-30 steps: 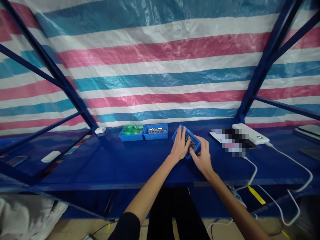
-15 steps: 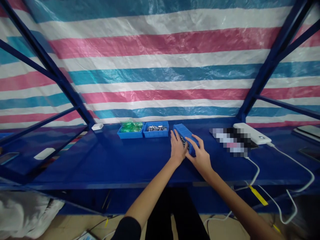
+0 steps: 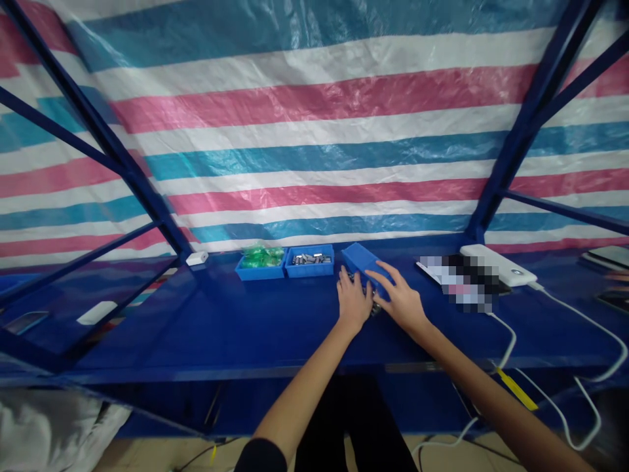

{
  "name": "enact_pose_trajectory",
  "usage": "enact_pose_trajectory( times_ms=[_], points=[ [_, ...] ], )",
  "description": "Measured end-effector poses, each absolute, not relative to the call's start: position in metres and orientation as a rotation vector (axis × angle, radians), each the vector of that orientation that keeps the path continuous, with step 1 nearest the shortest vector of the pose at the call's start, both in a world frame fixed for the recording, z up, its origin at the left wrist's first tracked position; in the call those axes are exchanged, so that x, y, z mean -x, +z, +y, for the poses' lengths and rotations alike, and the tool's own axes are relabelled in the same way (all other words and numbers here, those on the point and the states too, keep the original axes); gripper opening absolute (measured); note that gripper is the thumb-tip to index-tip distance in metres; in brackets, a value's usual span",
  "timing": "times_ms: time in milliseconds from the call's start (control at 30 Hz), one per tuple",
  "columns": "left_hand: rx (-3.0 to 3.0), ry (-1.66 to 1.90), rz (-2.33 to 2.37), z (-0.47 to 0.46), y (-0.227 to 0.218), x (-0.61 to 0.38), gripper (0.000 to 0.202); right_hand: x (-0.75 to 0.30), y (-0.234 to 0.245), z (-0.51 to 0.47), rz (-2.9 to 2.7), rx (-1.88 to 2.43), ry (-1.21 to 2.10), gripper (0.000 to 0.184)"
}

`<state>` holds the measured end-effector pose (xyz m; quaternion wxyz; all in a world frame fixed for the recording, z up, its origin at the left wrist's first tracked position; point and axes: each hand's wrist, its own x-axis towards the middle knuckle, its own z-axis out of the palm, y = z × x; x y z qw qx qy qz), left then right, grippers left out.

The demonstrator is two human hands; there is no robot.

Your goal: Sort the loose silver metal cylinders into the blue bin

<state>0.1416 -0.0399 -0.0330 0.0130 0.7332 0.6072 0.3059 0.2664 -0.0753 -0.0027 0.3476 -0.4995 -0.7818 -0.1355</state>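
Observation:
A blue plastic bin (image 3: 362, 256) lies tipped on the blue table, its open side turned toward me. Small dark metal parts (image 3: 375, 307) show at its mouth and under my fingers; their exact kind is too small to make out. My right hand (image 3: 400, 303) grips the near right edge of the bin, thumb and fingers apart around it. Over the parts at the bin's left side lies my left hand (image 3: 354, 303), fingers spread and palm down, partly covering the pieces.
Left of the tipped bin stand a blue bin (image 3: 309, 269) of silvery metal pieces and another blue bin (image 3: 260, 273) with green plastic bags. A phone-like device (image 3: 428, 267), a white power bank (image 3: 496, 265) and white cables (image 3: 508, 341) lie to the right. Blue frame posts rise on both sides.
The bin has tipped further over, its bottom now facing up more. Metal parts now show on the table between my hands. My left hand has spread over them.

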Motion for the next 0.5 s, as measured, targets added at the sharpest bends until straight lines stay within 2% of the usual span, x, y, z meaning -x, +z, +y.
enact_pose_trajectory(
  times_ms=[233,400,500],
  points=[
    [-2.267,1.012,1.914,-0.041,-0.036,-0.143,0.040,-0.278,0.016,0.002,-1.479,1.372,0.116,0.049],
    [-2.243,1.117,1.850,-0.043,-0.033,-0.142,0.029,-0.271,-0.001,0.065,-1.072,1.419,0.518,0.053],
    [-2.316,1.276,1.690,-0.042,-0.022,-0.136,0.020,-0.269,-0.014,0.077,-1.068,1.414,0.572,0.053]
  ],
)
